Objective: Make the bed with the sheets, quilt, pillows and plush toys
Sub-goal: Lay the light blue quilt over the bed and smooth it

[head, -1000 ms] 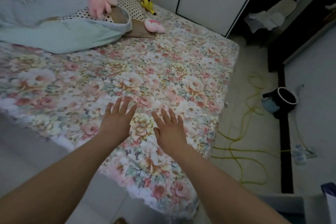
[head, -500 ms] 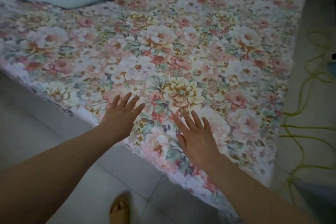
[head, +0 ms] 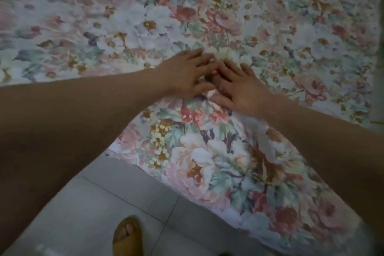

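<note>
Pink-flowered sheet [head: 228, 16] near the bed's [head: 270, 203] front edge has our left hand [head: 187, 72] and right hand [head: 239, 89] pressed flat, open and touching, we reckon to smooth creases outward.

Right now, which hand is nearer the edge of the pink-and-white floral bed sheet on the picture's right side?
Right. The right hand lies flat on the floral sheet on that edge's side; the left hand lies against it, farther away.
</note>
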Available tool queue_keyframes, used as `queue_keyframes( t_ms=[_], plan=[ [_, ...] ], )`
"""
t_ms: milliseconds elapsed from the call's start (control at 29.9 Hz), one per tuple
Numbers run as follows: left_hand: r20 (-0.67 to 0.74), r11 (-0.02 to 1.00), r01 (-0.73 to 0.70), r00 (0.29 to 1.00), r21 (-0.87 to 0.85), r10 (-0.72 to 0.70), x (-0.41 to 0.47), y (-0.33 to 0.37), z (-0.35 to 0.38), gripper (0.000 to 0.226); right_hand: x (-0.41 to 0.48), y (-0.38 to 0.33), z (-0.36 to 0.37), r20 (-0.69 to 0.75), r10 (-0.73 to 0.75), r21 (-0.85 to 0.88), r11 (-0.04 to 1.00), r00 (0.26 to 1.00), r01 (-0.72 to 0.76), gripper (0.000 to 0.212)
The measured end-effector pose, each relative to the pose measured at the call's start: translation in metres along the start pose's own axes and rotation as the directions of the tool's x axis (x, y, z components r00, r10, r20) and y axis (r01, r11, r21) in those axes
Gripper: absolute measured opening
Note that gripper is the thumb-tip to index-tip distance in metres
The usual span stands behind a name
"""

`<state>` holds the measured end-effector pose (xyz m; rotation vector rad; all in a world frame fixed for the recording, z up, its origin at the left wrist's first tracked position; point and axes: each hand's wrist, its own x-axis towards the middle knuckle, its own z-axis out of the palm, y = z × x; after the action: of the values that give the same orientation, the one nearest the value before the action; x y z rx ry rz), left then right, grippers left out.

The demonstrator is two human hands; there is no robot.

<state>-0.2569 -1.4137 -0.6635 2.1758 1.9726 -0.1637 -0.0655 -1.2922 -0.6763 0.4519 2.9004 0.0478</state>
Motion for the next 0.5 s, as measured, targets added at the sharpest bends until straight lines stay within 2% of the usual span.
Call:
queue_keyframes(
  t_ms=[67, 167, 301, 368, 435, 502],
  plan=[
    [-0.095, 0.991, -0.096, 0.990, 0.090, 0.104, -0.009, 0.020, 0.026, 0.083, -0.016, -0.009, 0.019, -0.074, -0.019, -0.005, 1.000, 0.997, 0.018, 0.061],
    [-0.202, 0.952, -0.295, 0.931, 0.079, 0.305, -0.033, 0.039, 0.054, 0.078, -0.046, -0.035, 0.034, -0.105, -0.053, 0.030, 0.998, 0.993, 0.057, 0.061],
    [-0.164, 0.856, -0.514, 0.842, 0.046, 0.514, -0.084, 0.070, 0.055, 0.077, -0.121, -0.098, 0.034, -0.068, -0.123, 0.139, 0.982, 0.990, 0.131, 0.070],
    [-0.114, 0.810, -0.580, 0.802, 0.086, 0.586, -0.114, 0.096, 0.064, 0.075, -0.171, -0.127, 0.044, 0.011, -0.154, 0.081, 0.985, 0.988, 0.153, 0.067],
    [-0.088, 0.800, -0.595, 0.795, 0.073, 0.600, -0.143, 0.124, 0.078, 0.070, -0.206, -0.145, 0.055, 0.067, -0.208, 0.017, 0.978, 0.976, 0.207, 0.064],
    [-0.048, 0.826, -0.555, 0.826, 0.092, 0.561, -0.159, 0.118, 0.070, 0.060, -0.198, -0.150, 0.051, -0.045, -0.179, 0.014, 0.984, 0.983, 0.180, 0.055]
  ],
)
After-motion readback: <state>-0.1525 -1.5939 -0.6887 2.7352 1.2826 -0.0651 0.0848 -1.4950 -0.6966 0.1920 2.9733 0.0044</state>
